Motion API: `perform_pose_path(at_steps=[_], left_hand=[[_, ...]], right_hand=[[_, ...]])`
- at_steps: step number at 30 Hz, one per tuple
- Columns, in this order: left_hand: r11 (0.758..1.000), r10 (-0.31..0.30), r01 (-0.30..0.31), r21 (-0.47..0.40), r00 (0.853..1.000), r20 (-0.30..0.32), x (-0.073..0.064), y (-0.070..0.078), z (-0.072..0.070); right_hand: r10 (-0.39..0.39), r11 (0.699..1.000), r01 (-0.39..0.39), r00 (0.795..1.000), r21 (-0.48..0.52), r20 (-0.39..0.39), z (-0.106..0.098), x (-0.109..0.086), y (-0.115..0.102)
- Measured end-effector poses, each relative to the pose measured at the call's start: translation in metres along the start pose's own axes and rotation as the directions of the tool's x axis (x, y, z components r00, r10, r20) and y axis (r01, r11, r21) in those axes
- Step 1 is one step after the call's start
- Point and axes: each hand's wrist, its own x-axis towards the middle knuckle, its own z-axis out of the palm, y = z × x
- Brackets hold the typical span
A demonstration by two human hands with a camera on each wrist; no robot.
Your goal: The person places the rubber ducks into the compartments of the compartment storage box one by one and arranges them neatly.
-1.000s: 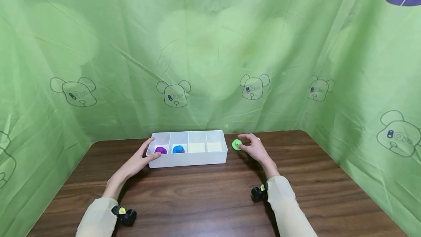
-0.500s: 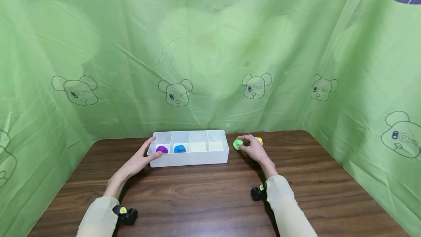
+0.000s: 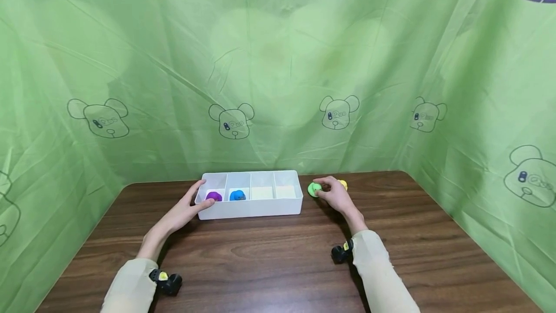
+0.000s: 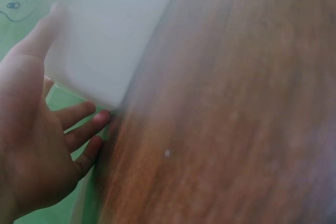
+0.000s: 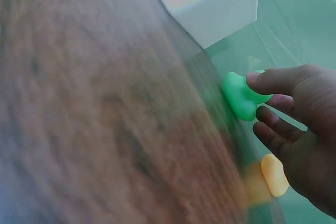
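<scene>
Barely anything has moved; more of the yellow toy (image 3: 343, 184) shows past my right hand (image 3: 338, 197), which pinches the green toy (image 3: 312, 189) right of the box (image 3: 249, 209). My left hand (image 3: 182, 213) holds the box's left end.

One purple toy (image 3: 214, 196), one blue toy (image 3: 237, 195), one green toy (image 3: 313, 189), one yellow toy (image 3: 343, 184): four altogether. One box (image 3: 251, 210) with four compartments (image 3: 262, 192). One left hand (image 3: 183, 212), one right hand (image 3: 338, 197), two wrist cameras (image 3: 172, 285).
</scene>
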Motion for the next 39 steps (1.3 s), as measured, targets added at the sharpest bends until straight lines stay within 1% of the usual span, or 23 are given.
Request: perform_pose_path(at_steps=[9,19,28,34,39], left_hand=[[1.0,-0.002,0.002,0.004,1.0,-0.002,0.0,-0.001,0.001],[1.0,-0.008,0.008,0.003,1.0,-0.004,0.001,-0.002,0.001],[1.0,-0.013,0.013,0.008,1.0,-0.001,0.001,-0.002,0.0],[1.0,-0.003,0.003,0.007,1.0,-0.005,0.0,-0.002,0.0],[1.0,0.008,-0.008,-0.003,1.0,-0.009,-0.001,0.0,0.0]], right_hand=[[-0.01,1.0,0.011,1.0,0.022,-0.019,-0.003,0.0,-0.004],[-0.055,0.997,0.057,0.997,0.055,-0.052,-0.009,0.001,-0.015],[-0.083,0.994,0.087,0.995,0.067,-0.06,-0.011,0.003,-0.023],[-0.095,0.992,0.099,0.993,0.072,-0.064,-0.013,0.003,-0.029],[-0.103,0.993,0.107,0.992,0.056,-0.07,-0.015,0.001,-0.035]])
